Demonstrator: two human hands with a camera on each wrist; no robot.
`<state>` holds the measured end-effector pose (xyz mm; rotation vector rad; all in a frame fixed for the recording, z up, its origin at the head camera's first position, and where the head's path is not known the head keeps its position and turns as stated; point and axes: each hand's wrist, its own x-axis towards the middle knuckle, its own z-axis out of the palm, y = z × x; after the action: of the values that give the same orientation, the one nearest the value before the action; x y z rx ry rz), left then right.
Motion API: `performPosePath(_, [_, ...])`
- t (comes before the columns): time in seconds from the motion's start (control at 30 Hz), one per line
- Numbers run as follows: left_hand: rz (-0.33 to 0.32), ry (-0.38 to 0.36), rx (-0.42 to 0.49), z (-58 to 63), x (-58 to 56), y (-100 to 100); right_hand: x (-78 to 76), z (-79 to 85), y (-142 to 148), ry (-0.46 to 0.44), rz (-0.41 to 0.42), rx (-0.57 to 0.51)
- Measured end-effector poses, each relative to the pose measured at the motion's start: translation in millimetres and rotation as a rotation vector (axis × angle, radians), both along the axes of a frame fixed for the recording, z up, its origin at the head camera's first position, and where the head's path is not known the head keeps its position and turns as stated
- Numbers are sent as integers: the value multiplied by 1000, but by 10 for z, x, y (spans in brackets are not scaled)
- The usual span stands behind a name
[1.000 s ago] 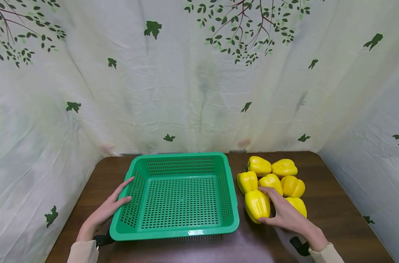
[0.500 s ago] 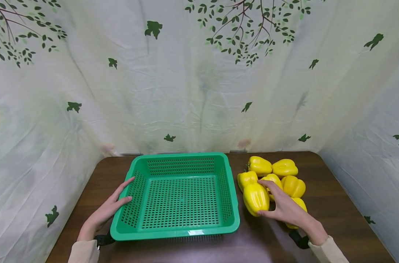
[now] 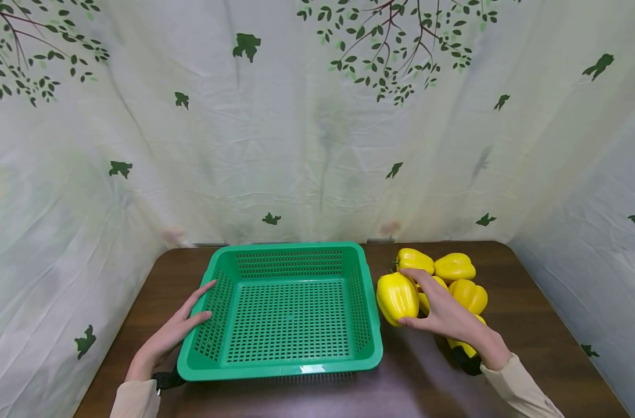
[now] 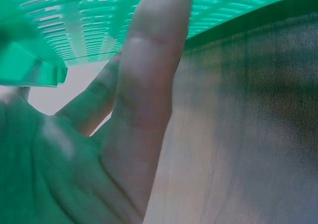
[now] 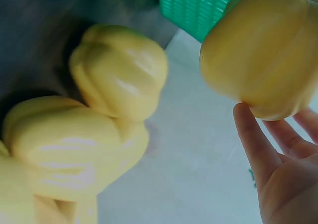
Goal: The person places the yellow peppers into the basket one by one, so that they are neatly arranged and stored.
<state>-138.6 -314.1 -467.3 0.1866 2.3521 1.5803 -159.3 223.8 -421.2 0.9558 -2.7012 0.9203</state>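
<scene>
Between thumb and fingers of the right hand point(image 3: 448, 313), a pepper point(image 3: 397, 299) is clamped just right of the basket point(image 3: 244, 373). Other peppers point(image 3: 455, 267) lie near on the surface point(image 3: 552, 360). The left hand point(image 3: 175, 329), grip apart, touches the basket's left rim.

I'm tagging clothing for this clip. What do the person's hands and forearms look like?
The left hand and right hand wear no gloves. The left sleeve and right sleeve are cream-coloured and end near the wrist. A black wristband shows on the left, a black wrist fitting on the right.
</scene>
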Motion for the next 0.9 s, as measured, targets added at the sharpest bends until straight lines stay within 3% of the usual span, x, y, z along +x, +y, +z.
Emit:
performPosePath(0.27, [4, -8, 28, -8, 4, 1, -91, 121, -164, 13, 14, 13])
performPosePath(0.9, [10, -23, 47, -34, 2, -14, -283, 265, -668, -83, 129, -39])
